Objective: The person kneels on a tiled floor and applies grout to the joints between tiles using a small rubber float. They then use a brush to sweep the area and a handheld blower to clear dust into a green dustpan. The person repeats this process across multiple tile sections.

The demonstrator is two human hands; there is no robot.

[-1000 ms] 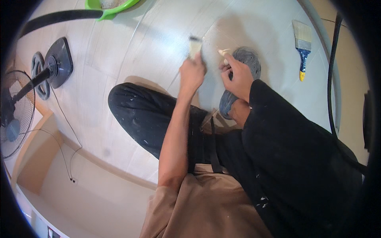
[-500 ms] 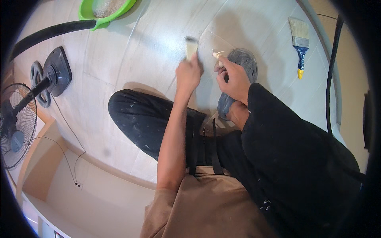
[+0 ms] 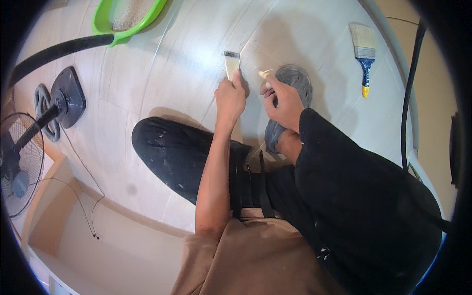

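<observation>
Head view: the person sits on the pale tiled floor, legs in dark trousers folded under them. The left hand has its fingers closed round the handle of a scraper, the flat blade pointing away and its far edge resting on or just over the floor near a tile joint. The right hand is just beside it, fingers pinched shut on a small pale tool – what kind is too small to tell – its tip near the scraper's side. A grey shoe lies just behind that hand. Well apart to the right lies a brush with a blue and yellow handle; a green dustpan sits at the top, a fan at the left, and a black cable runs down the right.

The scraper looks light and stiff, with a thin blade that probably flexes a little at the edge (and could nick a finger) – best held by the handle, as now, thumb along the top. The pale tool looks lighter yet, a pinch-grip thing.

Against the earlier frames, both hands sit lower in the view and a touch closer together; the scraper has stayed in the same grip, the brush unmoved on the floor
</observation>
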